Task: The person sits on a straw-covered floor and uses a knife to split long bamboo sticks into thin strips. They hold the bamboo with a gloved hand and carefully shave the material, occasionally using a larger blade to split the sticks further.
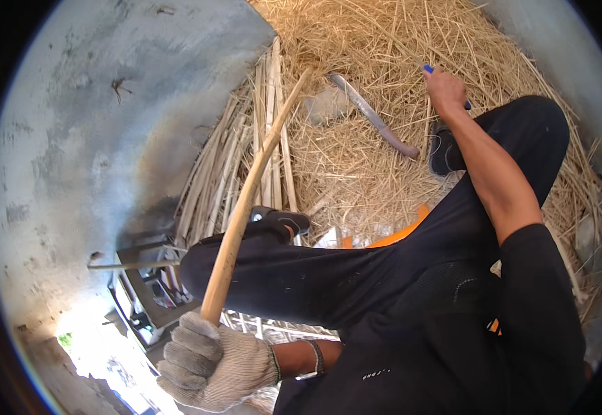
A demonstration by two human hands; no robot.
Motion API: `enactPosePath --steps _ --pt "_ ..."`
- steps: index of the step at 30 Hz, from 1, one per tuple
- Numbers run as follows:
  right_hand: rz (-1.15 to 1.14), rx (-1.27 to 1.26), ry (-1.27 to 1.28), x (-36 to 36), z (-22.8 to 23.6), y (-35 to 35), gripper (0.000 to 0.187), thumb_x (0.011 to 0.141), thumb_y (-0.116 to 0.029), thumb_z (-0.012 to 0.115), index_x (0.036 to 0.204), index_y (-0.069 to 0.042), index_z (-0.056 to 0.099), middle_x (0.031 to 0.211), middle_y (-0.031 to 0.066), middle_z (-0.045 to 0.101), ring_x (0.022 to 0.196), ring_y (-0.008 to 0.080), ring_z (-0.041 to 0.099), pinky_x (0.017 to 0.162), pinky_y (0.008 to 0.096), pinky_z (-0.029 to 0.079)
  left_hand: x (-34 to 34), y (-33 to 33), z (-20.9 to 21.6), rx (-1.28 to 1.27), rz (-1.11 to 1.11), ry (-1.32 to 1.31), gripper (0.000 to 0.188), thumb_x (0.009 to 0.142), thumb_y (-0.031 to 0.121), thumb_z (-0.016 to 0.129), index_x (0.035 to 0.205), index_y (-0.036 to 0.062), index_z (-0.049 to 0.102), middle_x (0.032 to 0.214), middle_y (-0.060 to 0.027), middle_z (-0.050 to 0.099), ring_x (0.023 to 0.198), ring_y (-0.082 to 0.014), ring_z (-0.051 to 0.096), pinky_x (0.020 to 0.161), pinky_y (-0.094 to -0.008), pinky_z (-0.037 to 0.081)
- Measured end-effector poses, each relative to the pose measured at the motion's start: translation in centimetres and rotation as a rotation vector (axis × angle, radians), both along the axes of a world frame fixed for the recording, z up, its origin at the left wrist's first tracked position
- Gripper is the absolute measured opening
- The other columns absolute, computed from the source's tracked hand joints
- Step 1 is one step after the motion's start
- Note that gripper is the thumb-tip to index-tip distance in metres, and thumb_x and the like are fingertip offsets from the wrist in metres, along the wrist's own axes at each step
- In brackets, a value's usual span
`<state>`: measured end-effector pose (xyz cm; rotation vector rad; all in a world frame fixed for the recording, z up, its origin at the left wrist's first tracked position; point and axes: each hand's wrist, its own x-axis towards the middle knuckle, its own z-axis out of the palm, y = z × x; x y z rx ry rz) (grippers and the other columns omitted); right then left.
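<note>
Gloved left hand fingers clenched round bamboo stick; bare right hand fingers pinching blue tool above straw pile

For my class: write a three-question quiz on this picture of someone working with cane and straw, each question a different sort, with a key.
1. True or false: the left hand wears a knitted glove.
2. The right hand reaches to the straw holding something: A blue-handled, B red-handled, C green-handled?
3. Fill in: the gloved hand grips one end of a long ____.

Key
1. True.
2. A; the rest of the tool is hidden.
3. Cane. It slants up over the pile of split canes; a knife lies on the straw, untouched.
</note>
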<state>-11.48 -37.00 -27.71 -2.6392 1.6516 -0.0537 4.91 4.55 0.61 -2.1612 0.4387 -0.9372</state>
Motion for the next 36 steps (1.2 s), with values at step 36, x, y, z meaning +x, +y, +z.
enactPosePath --steps 36 --pt "0.483 -0.063 -0.377 10.0 7.1 13.4 0.042 0.100 -0.047 0.051 0.092 -0.006 0.055 0.060 0.0119 0.061 0.049 0.0288 0.063 0.043 0.0434 0.049 -3.1 -5.9 1.6 2.735 1.775 -1.023 0.044 0.100 0.030 0.036 0.059 0.0162 0.029 0.045 0.0014 0.022 0.034 -0.0124 0.018 0.034 -0.0327 0.036"
